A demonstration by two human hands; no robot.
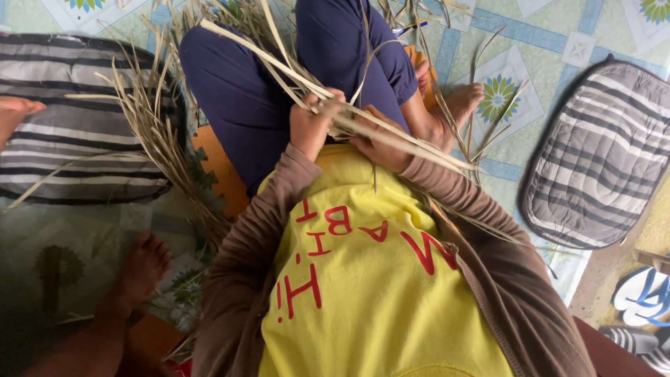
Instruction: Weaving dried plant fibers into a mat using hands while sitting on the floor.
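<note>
Left hand: my left hand (309,122) was closed in a fist around a bundle of dried palm-leaf strips (279,66), gripping them just above my lap.
Right hand: my right hand (380,143) lay just beside it, fingers curled and pinching the same strips where they crossed toward my right.
Strips: long, pale, stiff; they fanned up over my blue trousers (244,98) and trailed past my right wrist.
Loose pile: more strips lay heaped on the patterned floor mat (579,49) at my left, against a striped cushion (70,119).
Nearby: another person's bare foot (143,262) rested close to the pile.
Risk: I judged the dry strips could split or slip from my pinch if bent sharply; loose ends might tangle.
</note>
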